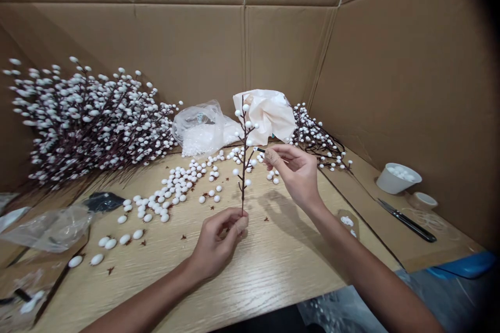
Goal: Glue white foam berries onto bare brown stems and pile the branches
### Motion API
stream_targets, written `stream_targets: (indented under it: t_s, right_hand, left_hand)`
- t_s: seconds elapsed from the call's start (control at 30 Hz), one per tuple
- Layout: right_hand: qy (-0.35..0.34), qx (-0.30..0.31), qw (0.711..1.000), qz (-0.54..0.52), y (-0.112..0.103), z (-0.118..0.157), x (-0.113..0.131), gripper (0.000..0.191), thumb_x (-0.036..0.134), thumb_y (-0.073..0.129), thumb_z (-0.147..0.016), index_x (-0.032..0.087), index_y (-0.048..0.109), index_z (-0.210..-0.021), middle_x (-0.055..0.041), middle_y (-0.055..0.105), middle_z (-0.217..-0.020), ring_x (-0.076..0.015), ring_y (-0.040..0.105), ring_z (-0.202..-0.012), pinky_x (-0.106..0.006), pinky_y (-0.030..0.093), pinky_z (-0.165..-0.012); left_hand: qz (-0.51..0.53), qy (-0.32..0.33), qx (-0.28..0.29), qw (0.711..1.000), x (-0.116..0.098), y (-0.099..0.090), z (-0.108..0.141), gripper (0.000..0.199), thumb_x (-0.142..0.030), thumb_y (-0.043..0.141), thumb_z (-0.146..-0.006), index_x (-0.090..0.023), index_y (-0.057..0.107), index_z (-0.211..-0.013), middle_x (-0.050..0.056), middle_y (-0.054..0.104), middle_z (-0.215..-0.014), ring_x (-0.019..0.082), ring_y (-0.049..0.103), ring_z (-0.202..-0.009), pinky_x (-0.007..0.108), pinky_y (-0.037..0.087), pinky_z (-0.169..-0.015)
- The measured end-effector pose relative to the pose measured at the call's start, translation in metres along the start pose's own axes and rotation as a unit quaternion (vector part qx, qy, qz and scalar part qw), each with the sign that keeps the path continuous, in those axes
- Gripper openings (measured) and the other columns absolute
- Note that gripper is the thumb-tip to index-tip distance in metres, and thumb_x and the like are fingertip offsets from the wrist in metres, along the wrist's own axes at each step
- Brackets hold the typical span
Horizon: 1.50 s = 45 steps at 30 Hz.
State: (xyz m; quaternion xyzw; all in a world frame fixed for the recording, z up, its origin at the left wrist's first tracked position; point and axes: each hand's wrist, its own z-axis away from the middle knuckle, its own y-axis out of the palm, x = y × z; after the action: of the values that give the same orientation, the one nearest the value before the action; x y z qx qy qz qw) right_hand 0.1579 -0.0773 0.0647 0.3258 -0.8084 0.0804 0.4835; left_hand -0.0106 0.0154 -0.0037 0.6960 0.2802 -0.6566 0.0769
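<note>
Berry branch (244, 166) stands upright in the closed grip of the left hand (216, 239), which holds its lower end above the worktop (250, 281). Just beside the branch, the right hand (292, 177) pinches a thin black stem with a white bead (258, 150). Loose white beads (172, 192) lie left of the left grip, and a big heap of similar branches (86, 125) lies farther behind them.

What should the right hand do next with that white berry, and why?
Probably bring the white berry in to the branch and fix it there: the right hand pinches it by its dark stem right beside the branch, which the left hand holds upright.
</note>
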Motion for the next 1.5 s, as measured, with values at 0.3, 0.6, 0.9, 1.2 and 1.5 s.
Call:
stream_targets:
  t_s: [0.3,0.6,0.9,1.2,1.5]
  right_hand:
    - [-0.001,-0.012,1.0,-0.019,-0.0019,-0.0014,0.0003,0.012,0.029,0.067,-0.077,0.017,0.067,-0.079,0.0,0.065,-0.064,-0.0097,0.057,-0.056,-0.023,0.049,-0.054]
    - [-0.002,-0.017,1.0,-0.002,-0.0015,-0.0006,0.0016,0.013,0.029,0.065,-0.078,0.017,0.067,-0.079,0.0007,0.065,-0.062,-0.0089,0.057,-0.053,-0.022,0.048,-0.051]
    - [-0.012,-0.005,1.0,0.01,-0.0011,0.0013,0.0029,0.012,0.027,0.066,-0.078,0.015,0.067,-0.077,0.0007,0.064,-0.062,-0.0079,0.057,-0.052,-0.021,0.047,-0.049]
    - [-0.007,-0.017,1.0,-0.006,-0.0012,-0.0024,0.0012,0.011,0.025,0.067,-0.077,0.015,0.068,-0.076,0.0012,0.065,-0.059,-0.0072,0.057,-0.05,-0.02,0.048,-0.049]
    - [-0.01,-0.025,1.0,0.002,-0.0029,-0.0026,0.0006,0.013,0.027,0.067,-0.077,0.015,0.067,-0.076,0.0008,0.065,-0.06,-0.0074,0.057,-0.051,-0.02,0.048,-0.049]
  left_hand:
    - [-0.021,0.011,0.002,1.0,0.0036,-0.0012,0.0005,0.024,-0.037,0.055,-0.086,-0.015,0.062,-0.093,0.004,0.062,-0.083,0.012,0.055,-0.07,0.021,0.045,-0.062]
    - [-0.027,0.009,-0.002,1.0,0.0056,-0.0011,-0.0007,0.024,-0.036,0.055,-0.086,-0.015,0.061,-0.094,0.004,0.062,-0.081,0.012,0.055,-0.069,0.022,0.045,-0.061]
    - [-0.021,0.006,-0.002,1.0,0.0035,0.0003,0.0002,0.024,-0.036,0.055,-0.086,-0.015,0.062,-0.094,0.004,0.063,-0.082,0.012,0.057,-0.071,0.02,0.046,-0.061]
    - [-0.043,0.031,-0.001,0.999,0.0046,-0.0003,-0.0001,0.022,-0.033,0.055,-0.087,-0.015,0.063,-0.093,0.004,0.064,-0.081,0.011,0.057,-0.07,0.02,0.046,-0.06]
    - [-0.052,0.046,-0.001,0.998,0.0055,-0.001,-0.0002,0.02,-0.032,0.054,-0.087,-0.014,0.063,-0.093,0.004,0.065,-0.083,0.012,0.058,-0.071,0.021,0.047,-0.062]
